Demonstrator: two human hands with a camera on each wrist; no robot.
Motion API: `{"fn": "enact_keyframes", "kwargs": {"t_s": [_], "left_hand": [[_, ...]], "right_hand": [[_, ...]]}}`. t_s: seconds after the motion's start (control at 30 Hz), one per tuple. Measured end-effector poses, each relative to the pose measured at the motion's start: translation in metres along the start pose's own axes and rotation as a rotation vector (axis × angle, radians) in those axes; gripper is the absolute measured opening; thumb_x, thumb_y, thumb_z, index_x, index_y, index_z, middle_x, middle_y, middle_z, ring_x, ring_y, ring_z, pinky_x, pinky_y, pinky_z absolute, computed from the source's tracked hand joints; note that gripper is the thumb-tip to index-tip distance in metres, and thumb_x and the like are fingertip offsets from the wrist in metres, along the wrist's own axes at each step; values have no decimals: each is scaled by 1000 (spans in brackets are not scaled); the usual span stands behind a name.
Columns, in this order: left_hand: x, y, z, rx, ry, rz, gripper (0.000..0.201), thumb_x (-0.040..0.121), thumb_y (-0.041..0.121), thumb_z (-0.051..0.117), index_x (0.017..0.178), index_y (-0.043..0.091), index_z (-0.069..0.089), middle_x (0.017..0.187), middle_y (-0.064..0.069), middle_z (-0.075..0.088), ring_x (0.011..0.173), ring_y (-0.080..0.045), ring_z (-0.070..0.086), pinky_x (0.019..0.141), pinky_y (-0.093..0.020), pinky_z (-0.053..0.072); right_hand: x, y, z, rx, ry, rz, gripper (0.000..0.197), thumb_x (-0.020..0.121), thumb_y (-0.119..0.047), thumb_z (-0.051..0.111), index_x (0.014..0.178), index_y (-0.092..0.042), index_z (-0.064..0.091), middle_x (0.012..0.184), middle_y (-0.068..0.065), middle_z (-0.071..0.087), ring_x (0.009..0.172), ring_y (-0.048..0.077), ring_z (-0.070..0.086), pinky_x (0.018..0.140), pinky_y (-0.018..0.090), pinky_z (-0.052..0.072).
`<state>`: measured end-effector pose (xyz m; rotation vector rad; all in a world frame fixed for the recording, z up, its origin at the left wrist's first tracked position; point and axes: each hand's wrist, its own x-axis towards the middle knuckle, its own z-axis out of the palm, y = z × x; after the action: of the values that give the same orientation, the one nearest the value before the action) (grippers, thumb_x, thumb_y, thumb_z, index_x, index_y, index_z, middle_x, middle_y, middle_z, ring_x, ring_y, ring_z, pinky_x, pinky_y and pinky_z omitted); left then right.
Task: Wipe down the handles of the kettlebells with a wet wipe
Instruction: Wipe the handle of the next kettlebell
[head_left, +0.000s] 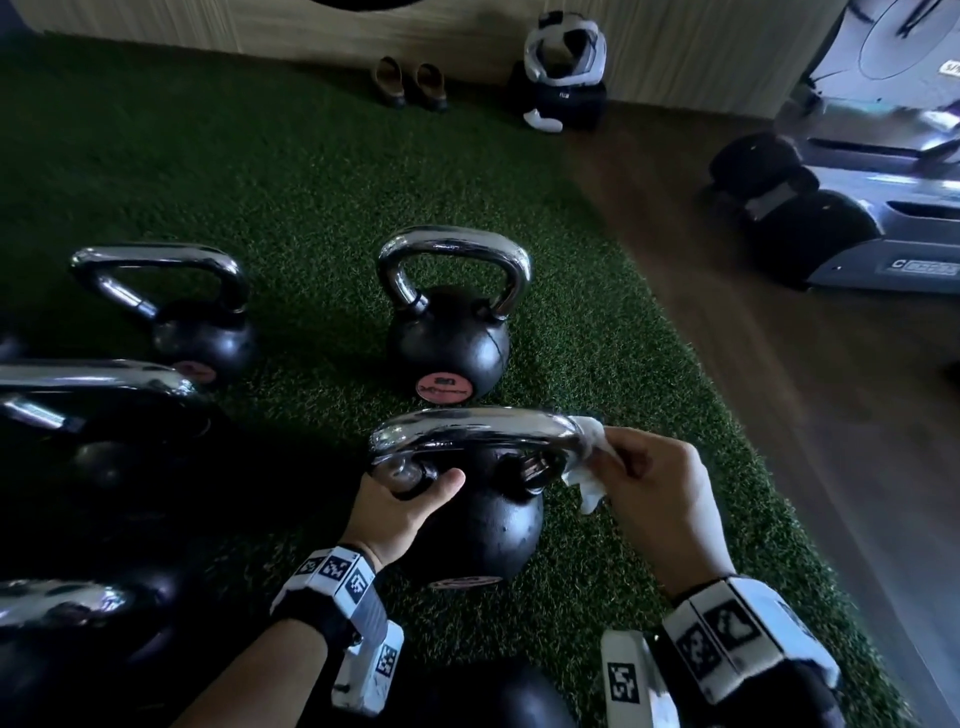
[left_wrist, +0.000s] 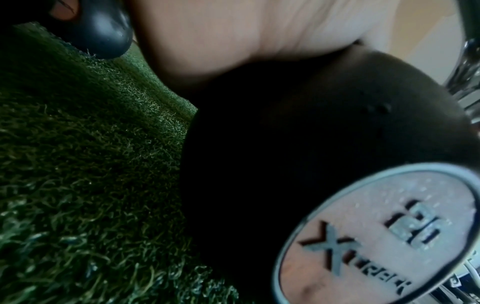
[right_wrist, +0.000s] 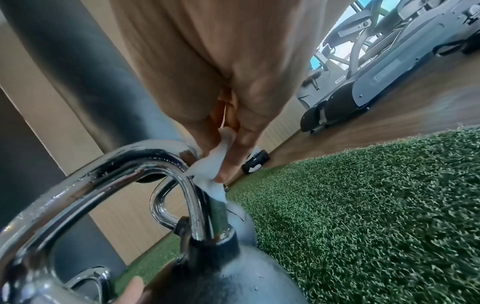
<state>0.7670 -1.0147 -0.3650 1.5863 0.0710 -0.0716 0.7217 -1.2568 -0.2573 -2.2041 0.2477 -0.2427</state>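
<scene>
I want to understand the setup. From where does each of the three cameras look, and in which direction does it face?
Head: worn on the head, facing down and forward at the kettlebell on turf; left hand grips its handle base, right hand holds the wet wipe.
Left wrist: low beside the kettlebell body, facing its label; only the palm shows.
Right wrist: looks along the fingers pinching the wipe against the chrome handle.
All three views share this kettlebell.

Nearest kettlebell (head_left: 483, 514) sits on turf (head_left: 291, 171). Second kettlebell (head_left: 450, 332) directly behind it; third (head_left: 197, 322) behind and left. Wooden floor (head_left: 779, 389) right of turf. Shoes (head_left: 410, 83) at far wall; treadmill (head_left: 883, 208) far right.
</scene>
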Motion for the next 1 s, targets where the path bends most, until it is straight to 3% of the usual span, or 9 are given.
{"fn": "enact_keyframes", "kwargs": {"t_s": [0.2,0.37,0.53,0.6,0.7,0.77,0.83,0.9,1.0], "left_hand": [[2,-5,-2,20,10,24,41,71,36,92,81,-1,75,82,-13,77,76,-3,71,78,-7,49],[2,-6,-5,45,24,45,77,69,55,91,86,-16,66,78,-10,64,77,-14,59,73,-6,47],[-3,10,-6,165,6,-70,46,66,47,88,77,5,72,65,13,67,64,-3,62,68,-9,46],[-2,20,-11,247,-93,-141,33,72,47,91,93,24,81,87,20,78,86,6,71,82,-10,50],[4,37,-30,337,-300,-205,38,70,21,94,103,32,80,102,15,79,102,-3,72,98,-28,53],[8,48,-44,536,-338,-221,44,63,4,87,100,26,77,97,11,77,94,-10,71,88,-25,56],[13,60,-57,582,-272,-222,37,78,-15,69,92,19,75,84,8,75,79,-13,67,68,-19,51],[22,76,-68,446,-74,-189,35,92,-9,58,107,17,77,95,-3,77,84,-19,69,76,-26,54],[18,124,-66,263,163,49,27,94,19,64,111,36,77,106,6,78,91,-13,75,92,-38,60]], "right_hand": [[5,5,3,207,-34,77,3,91,-21,76,88,-20,77,74,5,78,70,35,73,71,58,61],[5,18,20,389,-259,385,5,89,2,72,93,-1,73,85,17,78,77,32,69,77,47,57],[8,15,11,187,-260,306,9,85,-8,78,90,-16,78,84,2,80,83,32,76,81,50,59],[11,6,-7,71,-185,244,11,84,-14,80,92,-22,79,85,-9,79,84,17,75,72,36,56],[14,-16,-32,114,-78,128,13,83,-18,81,91,-28,80,84,-13,78,83,12,75,71,32,55],[16,-33,-38,199,-36,25,17,82,-16,83,91,-30,80,83,-10,79,80,19,76,78,42,60],[16,-50,-35,244,-20,-79,20,80,-15,84,90,-31,80,83,-8,79,76,22,74,75,42,60],[17,-65,-30,277,-45,-171,22,80,-13,85,91,-32,81,82,-7,79,72,27,72,66,37,57],[16,-87,-20,325,-87,-280,24,80,-9,85,92,-29,80,82,-7,79,68,17,73,64,34,59]]}}
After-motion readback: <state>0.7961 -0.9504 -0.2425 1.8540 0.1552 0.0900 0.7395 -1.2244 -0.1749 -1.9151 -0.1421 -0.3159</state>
